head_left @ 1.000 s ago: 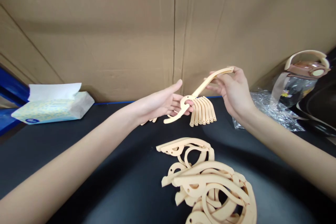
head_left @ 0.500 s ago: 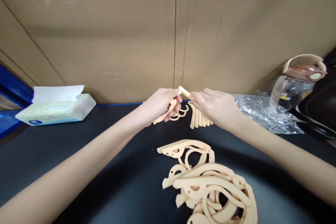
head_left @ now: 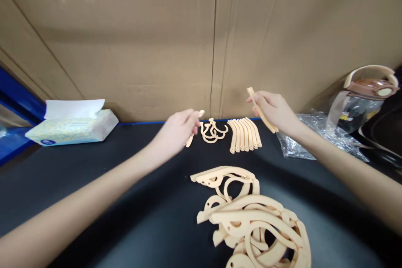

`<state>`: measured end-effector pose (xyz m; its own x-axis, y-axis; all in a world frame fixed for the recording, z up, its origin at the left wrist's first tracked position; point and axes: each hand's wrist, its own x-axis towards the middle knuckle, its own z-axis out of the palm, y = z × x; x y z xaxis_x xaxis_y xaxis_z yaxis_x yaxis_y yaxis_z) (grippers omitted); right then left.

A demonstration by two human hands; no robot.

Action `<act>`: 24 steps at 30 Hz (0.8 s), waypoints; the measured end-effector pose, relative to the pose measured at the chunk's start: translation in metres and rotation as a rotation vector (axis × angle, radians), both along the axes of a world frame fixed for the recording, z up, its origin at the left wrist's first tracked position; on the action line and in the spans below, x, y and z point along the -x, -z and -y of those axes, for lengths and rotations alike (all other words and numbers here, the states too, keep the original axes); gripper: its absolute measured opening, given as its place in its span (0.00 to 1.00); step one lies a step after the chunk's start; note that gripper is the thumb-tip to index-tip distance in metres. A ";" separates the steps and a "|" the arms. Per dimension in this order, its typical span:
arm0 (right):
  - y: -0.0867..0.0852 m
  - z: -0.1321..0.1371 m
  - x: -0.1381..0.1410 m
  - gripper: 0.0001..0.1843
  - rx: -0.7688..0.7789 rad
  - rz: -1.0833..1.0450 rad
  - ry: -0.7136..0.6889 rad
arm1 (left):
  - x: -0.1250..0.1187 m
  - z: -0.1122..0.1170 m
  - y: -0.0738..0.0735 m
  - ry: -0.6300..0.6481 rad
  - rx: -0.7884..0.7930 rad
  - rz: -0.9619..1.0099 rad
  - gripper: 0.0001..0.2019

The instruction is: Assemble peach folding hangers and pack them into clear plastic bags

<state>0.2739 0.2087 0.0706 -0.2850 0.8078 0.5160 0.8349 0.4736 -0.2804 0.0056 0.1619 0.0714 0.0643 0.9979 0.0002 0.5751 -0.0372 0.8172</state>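
Note:
My left hand (head_left: 176,132) is closed on a small beige hook-shaped piece (head_left: 190,139), just left of a little heap of hook pieces (head_left: 212,130) on the black table (head_left: 125,201). My right hand (head_left: 274,109) is raised and closed on a straight beige strip (head_left: 260,109), above and to the right of a neat row of several such strips (head_left: 244,134). A pile of uncut curved beige parts (head_left: 251,222) lies nearer to me.
A tissue pack (head_left: 72,124) sits at the far left. Crumpled clear plastic (head_left: 314,134) and a bottle with a brown lid (head_left: 361,96) lie at the right. A cardboard wall (head_left: 188,42) closes the back.
The long beige part held between both hands has come apart. My left hand now holds the hook end and my right hand has lifted away with the straight strip.

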 end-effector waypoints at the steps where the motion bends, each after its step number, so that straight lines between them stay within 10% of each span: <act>1: 0.000 -0.003 -0.008 0.21 -0.025 -0.005 0.035 | 0.015 -0.006 0.000 -0.034 0.011 -0.025 0.16; 9: 0.034 0.015 -0.053 0.15 -0.165 0.254 0.104 | 0.093 -0.025 0.020 -0.174 0.185 -0.102 0.15; 20: 0.068 0.033 -0.077 0.18 -0.053 0.444 -0.096 | 0.071 -0.007 0.024 -0.123 -0.046 -0.247 0.16; 24: 0.069 0.037 -0.074 0.22 -0.028 0.443 -0.128 | 0.049 0.029 0.018 0.130 -0.097 -0.356 0.13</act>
